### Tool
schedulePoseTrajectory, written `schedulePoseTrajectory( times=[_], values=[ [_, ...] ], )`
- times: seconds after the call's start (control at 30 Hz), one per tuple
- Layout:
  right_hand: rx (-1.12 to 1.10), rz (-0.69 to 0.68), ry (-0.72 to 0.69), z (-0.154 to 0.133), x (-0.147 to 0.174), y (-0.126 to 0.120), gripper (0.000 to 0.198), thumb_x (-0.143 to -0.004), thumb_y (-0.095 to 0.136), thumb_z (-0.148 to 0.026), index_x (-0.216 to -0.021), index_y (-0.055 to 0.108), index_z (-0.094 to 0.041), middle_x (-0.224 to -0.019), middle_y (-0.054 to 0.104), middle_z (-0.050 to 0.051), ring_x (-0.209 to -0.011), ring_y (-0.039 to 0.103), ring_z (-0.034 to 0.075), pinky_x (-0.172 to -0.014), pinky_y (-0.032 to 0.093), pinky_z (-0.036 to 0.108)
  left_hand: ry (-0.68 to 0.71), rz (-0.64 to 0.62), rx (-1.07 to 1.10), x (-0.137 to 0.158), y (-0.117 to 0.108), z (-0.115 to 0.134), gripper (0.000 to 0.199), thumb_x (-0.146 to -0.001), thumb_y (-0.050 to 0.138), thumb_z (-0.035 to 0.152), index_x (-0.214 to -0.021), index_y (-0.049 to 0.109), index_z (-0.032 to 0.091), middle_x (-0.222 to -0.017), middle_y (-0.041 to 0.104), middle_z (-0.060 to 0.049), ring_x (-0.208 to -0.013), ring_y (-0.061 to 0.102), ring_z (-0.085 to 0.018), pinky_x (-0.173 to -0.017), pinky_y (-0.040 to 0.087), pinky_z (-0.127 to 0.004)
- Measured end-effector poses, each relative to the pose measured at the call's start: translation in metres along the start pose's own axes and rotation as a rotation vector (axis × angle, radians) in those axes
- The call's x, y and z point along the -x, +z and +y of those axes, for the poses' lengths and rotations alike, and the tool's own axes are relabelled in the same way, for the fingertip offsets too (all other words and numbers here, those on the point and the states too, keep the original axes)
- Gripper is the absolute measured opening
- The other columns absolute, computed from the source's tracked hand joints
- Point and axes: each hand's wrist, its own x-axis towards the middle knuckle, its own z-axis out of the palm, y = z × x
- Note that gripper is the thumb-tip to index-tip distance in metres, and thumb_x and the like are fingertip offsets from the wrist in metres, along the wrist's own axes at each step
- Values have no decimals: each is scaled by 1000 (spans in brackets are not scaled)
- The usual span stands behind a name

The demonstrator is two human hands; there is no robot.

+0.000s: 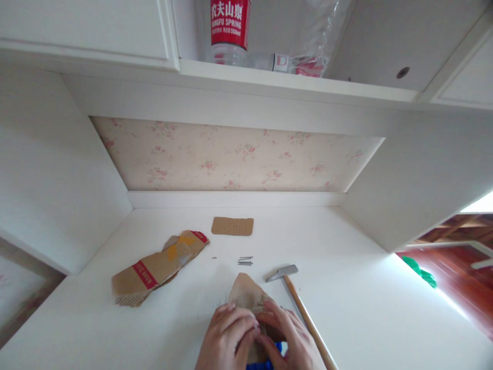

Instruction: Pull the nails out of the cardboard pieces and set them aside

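At the near edge of the white desk, my left hand [227, 336] and my right hand [290, 331] meet over a piece of brown cardboard [245, 291]. Both are closed, thumbs and fingertips pinched together on its torn, bent material. Its pointed end sticks out beyond my fingers; the rest is largely covered. Something blue [279, 347] shows beneath my right hand, too hidden to name. Just right of my hands lies a hammer [304, 308] with a wooden handle and grey metal head. Several nails [245, 261] rest together beyond the cardboard.
Farther back lies a small cardboard rectangle [232, 226] dotted with holes. A long torn cardboard strip [165, 264] with red print is on the left. White side panels [385, 174] flank the desktop. Overhead, a shelf [292, 85] holds plastic water bottles [230, 25].
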Motion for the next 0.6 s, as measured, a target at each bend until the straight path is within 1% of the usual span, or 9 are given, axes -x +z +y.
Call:
schedulePoseTrajectory(
  times=[0.13, 0.2, 0.23, 0.3, 0.33, 0.37, 0.43, 0.5, 0.6],
  values=[
    [190, 107, 280, 37, 30, -21, 33, -91, 57, -39, -120, 50, -26, -104, 72, 8, -89, 73, 21, -75, 62, 30, 8, -25, 1, 7, 4, -6, 14, -95, 55, 23, -88, 67, 24, -82, 76, 0, -73, 73, -15, -86, 57, -30],
    [373, 68, 389, 63, 50, -25, 38, -89, 56, -44, -121, 53, -24, -116, 69, 14, -100, 70, 28, -83, 61, 42, 14, -53, -1, 10, 6, -9, 12, -94, 57, 20, -89, 67, 24, -84, 76, 1, -74, 73, -15, -87, 57, -30],
    [436, 31, 398, 75, 59, -24, 43, -87, 57, -46, -123, 55, -22, -113, 70, 15, -99, 71, 31, -82, 60, 46, 19, -68, -3, 12, 7, -10, 11, -93, 57, 19, -90, 67, 24, -85, 77, 1, -74, 73, -15, -87, 58, -30],
    [460, -80, 440, 91, 72, -22, 43, -87, 53, -42, -122, 59, -19, -107, 73, 16, -92, 73, 31, -80, 60, 46, 32, -83, -8, 14, 9, -11, 11, -92, 58, 17, -91, 67, 25, -86, 77, 2, -75, 74, -15, -88, 58, -31],
    [432, -157, 482, 95, 75, -20, 42, -90, 48, -39, -124, 59, -18, -105, 74, 16, -91, 74, 29, -79, 60, 43, 35, -84, -10, 14, 10, -11, 12, -92, 58, 17, -92, 66, 25, -86, 77, 2, -75, 74, -15, -88, 57, -30],
    [418, -196, 536, 96, 76, -20, 39, -92, 43, -35, -122, 60, -18, -99, 75, 15, -85, 75, 28, -73, 61, 41, 32, -79, -13, 15, 10, -11, 12, -93, 57, 17, -93, 66, 25, -87, 77, 1, -76, 74, -15, -89, 57, -30],
    [326, -248, 575, 90, 70, -20, 33, -92, 42, -33, -109, 67, -19, -92, 76, 13, -80, 75, 27, -68, 60, 38, 19, -61, -11, 16, 11, -11, 12, -94, 57, 19, -95, 67, 25, -87, 77, 0, -78, 74, -16, -90, 57, -30],
    [160, -179, 630, 79, 60, -22, 29, -90, 44, -36, -97, 68, -21, -82, 77, 10, -75, 74, 26, -63, 58, 34, 7, -52, -1, 18, 12, -11, 12, -94, 56, 19, -95, 67, 24, -87, 77, 0, -78, 74, -16, -90, 57, -30],
    [-192, -2, 854, 58, 48, -27, 34, -88, 47, -49, -99, 67, -24, -60, 69, 2, -55, 68, 21, -44, 50, 28, -3, -48, 17, 20, 14, -11, 14, -94, 55, 17, -94, 66, 24, -86, 77, 0, -77, 74, -16, -90, 57, -30]
  ],
)
